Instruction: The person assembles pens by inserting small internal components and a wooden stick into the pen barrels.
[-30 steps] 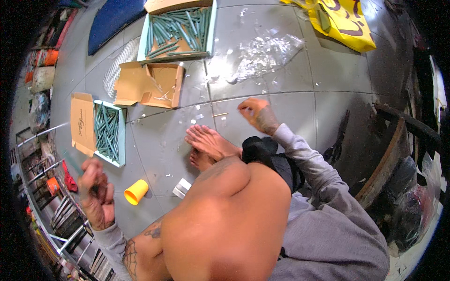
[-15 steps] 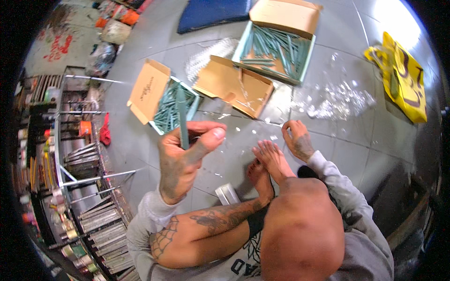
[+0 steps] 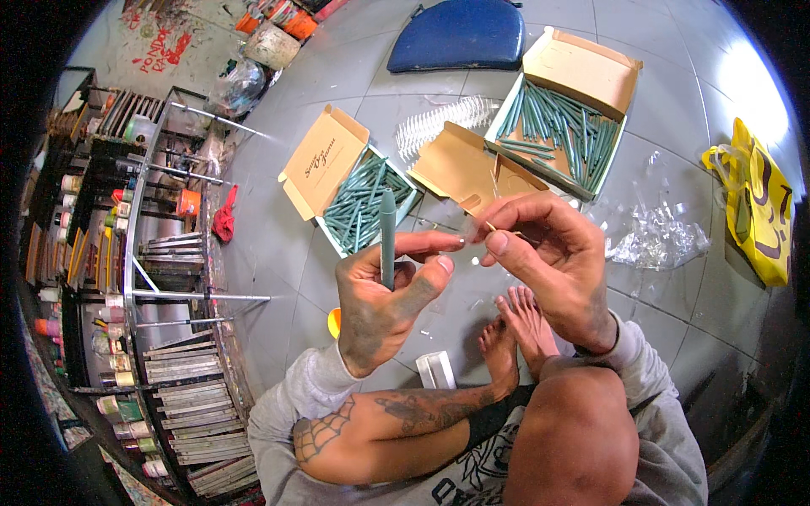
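A green pen-like stick [image 3: 387, 240] stands nearly upright in my left hand [image 3: 384, 304], held at its lower end by the curled fingers. That hand's forefinger and thumb reach right, with a tiny pale speck at the fingertip. Close beside them, my right hand [image 3: 557, 261] pinches a small, thin, yellowish piece [image 3: 504, 229] whose kind I cannot make out. Something small and clear shows between the two hands. Beyond the left hand, an open box [image 3: 319, 164] holds many of the same green sticks. A second open box [image 3: 582, 72] farther right holds more, in looser rows.
An empty brown carton [image 3: 447, 164] lies between the boxes, beside bubble wrap [image 3: 443, 126]. Crumpled clear plastic [image 3: 658, 244] and a yellow bag [image 3: 751, 211] are at the right. A blue cushion [image 3: 456, 38] lies at the back. A metal-framed rack [image 3: 131, 261] fills the left.
My right hand has risen from near my foot to meet the left hand and now pinches a small piece. The left hand still holds the green stick. The view has shifted.
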Tool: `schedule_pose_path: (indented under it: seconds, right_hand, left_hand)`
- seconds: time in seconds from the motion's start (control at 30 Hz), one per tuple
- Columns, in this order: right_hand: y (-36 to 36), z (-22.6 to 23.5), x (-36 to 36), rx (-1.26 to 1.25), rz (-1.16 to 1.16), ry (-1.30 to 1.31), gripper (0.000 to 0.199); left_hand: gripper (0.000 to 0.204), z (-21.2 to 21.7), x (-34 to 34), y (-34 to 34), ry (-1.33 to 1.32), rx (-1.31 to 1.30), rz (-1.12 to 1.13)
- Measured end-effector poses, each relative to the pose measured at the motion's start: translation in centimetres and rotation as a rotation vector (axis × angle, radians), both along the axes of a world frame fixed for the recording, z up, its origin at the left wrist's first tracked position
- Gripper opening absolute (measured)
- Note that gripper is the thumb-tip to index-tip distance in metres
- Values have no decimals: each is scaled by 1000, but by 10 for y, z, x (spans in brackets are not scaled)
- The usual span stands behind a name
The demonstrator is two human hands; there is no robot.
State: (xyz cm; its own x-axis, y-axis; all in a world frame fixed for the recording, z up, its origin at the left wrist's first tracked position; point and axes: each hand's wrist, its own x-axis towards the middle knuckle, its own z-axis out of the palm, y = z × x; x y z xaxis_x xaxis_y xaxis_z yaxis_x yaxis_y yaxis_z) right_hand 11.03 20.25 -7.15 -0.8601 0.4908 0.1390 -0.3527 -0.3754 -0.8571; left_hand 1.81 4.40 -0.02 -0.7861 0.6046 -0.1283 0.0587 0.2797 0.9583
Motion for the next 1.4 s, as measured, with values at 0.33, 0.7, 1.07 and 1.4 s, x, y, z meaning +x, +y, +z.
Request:
schedule_pose_path:
  seconds: [0.33, 0.7, 1.07, 1.4]
  right_hand:
    - [7, 6, 1, 59, 10, 10, 16]
    - [-3, 15, 3, 226, -240, 44, 10]
    - [8, 14, 17, 656, -381, 104, 19]
    - [9, 16, 18, 668, -341, 87, 18]
  left_hand:
    - [26, 6, -1, 0, -10, -111, -128]
    - [18, -2, 4, 3, 77, -22, -116]
    - [17, 8, 9, 12, -7, -6, -21]
    - [19, 20, 11, 15, -59, -23, -63]
